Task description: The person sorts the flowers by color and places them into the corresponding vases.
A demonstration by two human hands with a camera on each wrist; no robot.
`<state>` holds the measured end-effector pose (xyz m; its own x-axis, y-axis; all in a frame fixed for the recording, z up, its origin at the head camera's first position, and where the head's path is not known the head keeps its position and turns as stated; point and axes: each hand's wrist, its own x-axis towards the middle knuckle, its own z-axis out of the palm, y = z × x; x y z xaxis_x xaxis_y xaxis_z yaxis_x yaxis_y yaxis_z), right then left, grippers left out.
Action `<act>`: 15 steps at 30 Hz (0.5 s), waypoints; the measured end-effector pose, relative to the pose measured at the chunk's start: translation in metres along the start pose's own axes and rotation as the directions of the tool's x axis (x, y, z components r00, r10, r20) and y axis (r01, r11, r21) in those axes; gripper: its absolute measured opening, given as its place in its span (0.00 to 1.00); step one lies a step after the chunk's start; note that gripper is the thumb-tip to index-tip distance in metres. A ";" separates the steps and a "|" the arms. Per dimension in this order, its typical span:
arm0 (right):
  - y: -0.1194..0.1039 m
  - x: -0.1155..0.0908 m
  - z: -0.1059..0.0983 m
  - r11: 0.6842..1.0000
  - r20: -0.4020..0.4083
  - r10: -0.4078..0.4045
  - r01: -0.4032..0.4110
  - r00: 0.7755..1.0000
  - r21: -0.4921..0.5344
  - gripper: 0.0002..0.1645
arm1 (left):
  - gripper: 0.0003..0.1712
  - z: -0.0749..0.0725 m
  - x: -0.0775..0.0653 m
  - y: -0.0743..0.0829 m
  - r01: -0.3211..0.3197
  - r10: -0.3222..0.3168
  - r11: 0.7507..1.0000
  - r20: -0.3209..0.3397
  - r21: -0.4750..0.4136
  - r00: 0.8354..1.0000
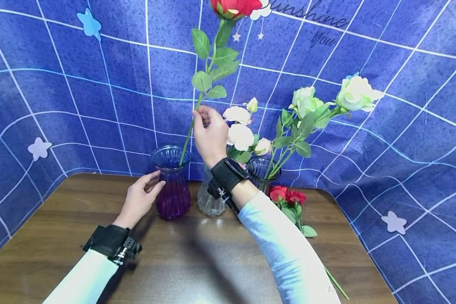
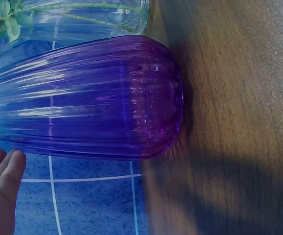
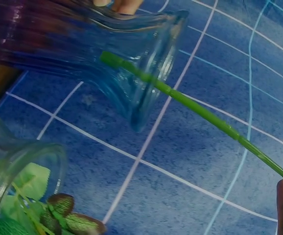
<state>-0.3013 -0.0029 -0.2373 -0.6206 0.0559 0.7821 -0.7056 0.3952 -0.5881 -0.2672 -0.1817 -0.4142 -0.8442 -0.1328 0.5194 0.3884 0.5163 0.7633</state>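
Home-like corner, though exact room cannot be told. Wood-grain table (image 1: 61,219) with rounded corners fills lower half of frame. Blue cloth (image 1: 127,80) with white grid lines hangs behind, left and right. Pale stars (image 1: 394,222) dot it; word "Sunshine" (image 1: 311,13) at upper right. Glass vases (image 1: 173,196), flowers (image 1: 240,137) at centre: household decoration.

- A blue fabric backdrop with white and light-blue grid lines (image 1: 129,67) hangs rippled beyond both hands, curving round on either side.
- A pale-blue star print (image 1: 89,24) sits high above the left hand (image 1: 138,200); a pale lavender star print (image 1: 40,148) lies to its left.
- Dark script lettering (image 1: 315,17) is up and right of the right hand (image 1: 210,137).
- A brown wood-grain tabletop with rounded far corners (image 1: 163,270) spreads below both hands.
- Whitish glare (image 1: 186,292) shines nearer than the left hand.
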 end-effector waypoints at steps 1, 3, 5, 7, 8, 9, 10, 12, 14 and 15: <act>0.001 -0.001 0.001 1.000 0.005 0.007 -0.007 1.000 -0.002 0.11 | 0.22 0.000 0.000 0.000 0.000 0.000 1.000 0.000 -0.005 1.000; 0.004 -0.004 0.003 1.000 0.013 0.014 -0.014 1.000 -0.013 0.11 | 0.22 0.000 0.000 0.000 -0.002 0.002 1.000 0.000 -0.008 1.000; 0.007 -0.007 0.005 0.999 0.019 0.018 -0.018 1.000 -0.028 0.11 | 0.22 0.001 0.000 0.000 -0.005 0.005 1.000 0.001 -0.013 1.000; 0.010 -0.010 0.007 0.999 0.027 0.021 -0.020 0.999 -0.037 0.11 | 0.22 0.002 0.000 0.000 -0.009 0.009 1.000 0.001 -0.016 1.000; 0.011 -0.011 0.008 0.999 0.029 0.019 -0.017 0.999 -0.045 0.10 | 0.22 0.002 0.000 -0.001 -0.010 0.010 1.000 0.001 -0.013 1.000; 0.013 -0.012 0.010 0.999 0.029 0.017 -0.015 0.999 -0.052 0.10 | 0.22 0.002 0.000 -0.001 -0.010 0.010 1.000 0.001 -0.016 1.000; 0.013 -0.013 0.011 0.998 0.029 0.017 -0.015 0.999 -0.061 0.10 | 0.22 0.002 0.000 -0.001 -0.011 0.011 1.000 -0.001 -0.015 1.000; 0.014 -0.015 0.012 0.997 0.032 0.018 -0.016 0.999 -0.072 0.10 | 0.21 0.001 0.000 -0.002 -0.014 0.014 1.000 -0.005 -0.014 1.000; 0.016 -0.017 0.014 0.996 0.033 0.014 -0.011 0.999 -0.087 0.10 | 0.21 0.001 0.000 -0.002 -0.017 0.017 1.000 -0.008 -0.013 1.000; 0.017 -0.018 0.015 0.996 0.036 0.012 -0.009 0.999 -0.091 0.10 | 0.21 0.001 0.000 -0.002 -0.020 0.019 1.000 -0.011 -0.013 1.000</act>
<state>-0.3076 -0.0106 -0.2643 -0.6411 0.0280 0.7669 -0.6661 0.4762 -0.5741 -0.2686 -0.1821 -0.4163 -0.8324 -0.1318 0.5383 0.4096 0.5079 0.7578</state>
